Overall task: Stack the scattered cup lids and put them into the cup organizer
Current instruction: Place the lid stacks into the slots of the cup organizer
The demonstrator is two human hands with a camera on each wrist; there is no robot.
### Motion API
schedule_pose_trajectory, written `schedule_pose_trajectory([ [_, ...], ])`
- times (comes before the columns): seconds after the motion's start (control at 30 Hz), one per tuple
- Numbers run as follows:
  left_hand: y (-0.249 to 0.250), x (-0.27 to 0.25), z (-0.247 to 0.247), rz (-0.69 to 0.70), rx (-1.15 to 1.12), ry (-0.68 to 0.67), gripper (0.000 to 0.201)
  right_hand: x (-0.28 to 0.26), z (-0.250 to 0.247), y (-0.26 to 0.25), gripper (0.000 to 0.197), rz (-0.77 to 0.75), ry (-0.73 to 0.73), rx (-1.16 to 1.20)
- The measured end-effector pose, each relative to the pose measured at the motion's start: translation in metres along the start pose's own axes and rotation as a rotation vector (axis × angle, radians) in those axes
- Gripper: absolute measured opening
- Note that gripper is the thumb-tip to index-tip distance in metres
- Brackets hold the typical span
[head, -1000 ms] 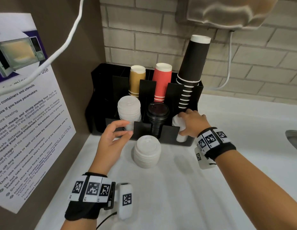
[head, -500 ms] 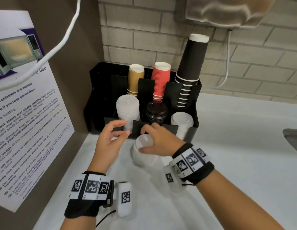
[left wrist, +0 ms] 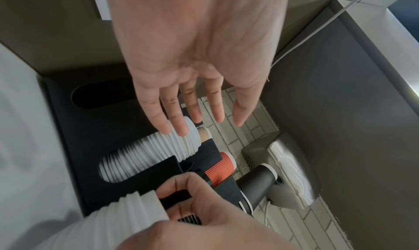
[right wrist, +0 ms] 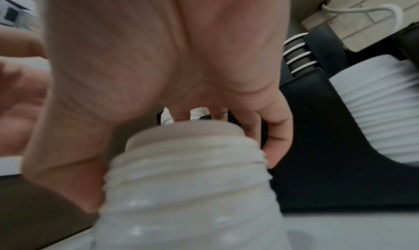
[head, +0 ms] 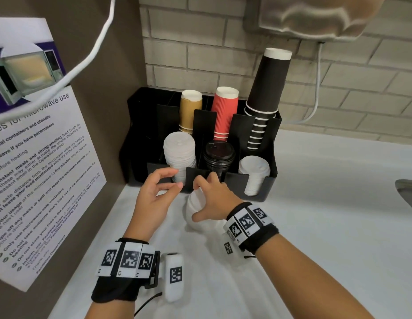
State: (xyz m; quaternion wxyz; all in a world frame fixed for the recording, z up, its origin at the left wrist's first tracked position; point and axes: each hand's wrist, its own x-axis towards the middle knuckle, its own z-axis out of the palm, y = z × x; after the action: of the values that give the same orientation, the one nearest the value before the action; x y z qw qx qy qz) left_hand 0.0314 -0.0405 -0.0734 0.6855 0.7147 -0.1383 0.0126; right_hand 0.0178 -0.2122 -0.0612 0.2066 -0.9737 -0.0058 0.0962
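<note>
The right hand (head: 214, 199) comes down over a loose stack of white cup lids (head: 195, 210) standing on the white counter (head: 315, 226), just in front of the black cup organizer (head: 253, 187). Its thumb sits on the near side of the stack and its fingers curl over the far side, so it grips the stack around the top. The wrist view is blurred, so I cannot tell how firm that grip is.

The left hand (head: 154, 196) hovers just beside the stack, fingers spread and relaxed, holding nothing. It is close to the front left compartment, where a tall column of white lids (head: 179, 157) already stands. Black lids (head: 218, 155) fill the middle front slot and a shorter white stack (head: 254, 173) the right one.

To lift cleanly, I'd say the right hand should squeeze evenly low enough to catch the bottom lids, or they may drop away. The free hand could cup the base. The left column looks nearly full, so it may be better to set the lids on the shorter stack on the right, lowering them straight so the rims nest.
</note>
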Motion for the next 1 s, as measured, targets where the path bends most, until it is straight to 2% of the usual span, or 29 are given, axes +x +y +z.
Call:
schedule_pose_trajectory([
  [0.1,0.000,-0.001,0.001,0.001,-0.010,-0.005,0.027,-0.003,-0.004,0.003,0.064,-0.015,0.061,0.063],
  [0.17,0.001,-0.001,0.002,-0.006,-0.031,-0.011,0.031,-0.008,-0.011,0.006,0.064,-0.031,0.154,0.166],
  [0.2,0.001,-0.002,0.003,-0.018,-0.047,-0.034,0.038,-0.011,-0.016,0.008,0.064,-0.047,0.212,0.251],
  [0.27,0.001,-0.003,0.007,-0.046,-0.069,-0.151,0.067,-0.019,-0.024,0.010,0.062,-0.089,0.310,0.444],
  [0.33,0.001,-0.005,0.016,-0.059,-0.106,-0.295,0.096,-0.029,-0.029,0.007,0.062,-0.109,0.313,0.628],
  [0.37,0.001,-0.006,0.020,-0.063,-0.138,-0.341,0.103,-0.034,-0.031,0.004,0.062,-0.117,0.284,0.712],
  [0.57,0.008,-0.008,0.027,-0.028,-0.262,-0.396,0.087,-0.051,-0.035,0.006,0.058,-0.149,0.177,0.906],
  [0.73,0.010,-0.007,0.027,-0.010,-0.231,-0.414,0.088,-0.056,-0.043,0.014,0.051,-0.175,0.069,0.912],
  [1.0,0.015,-0.005,0.028,-0.013,-0.166,-0.398,0.093,-0.058,-0.041,0.014,0.059,-0.207,0.179,0.880],
])
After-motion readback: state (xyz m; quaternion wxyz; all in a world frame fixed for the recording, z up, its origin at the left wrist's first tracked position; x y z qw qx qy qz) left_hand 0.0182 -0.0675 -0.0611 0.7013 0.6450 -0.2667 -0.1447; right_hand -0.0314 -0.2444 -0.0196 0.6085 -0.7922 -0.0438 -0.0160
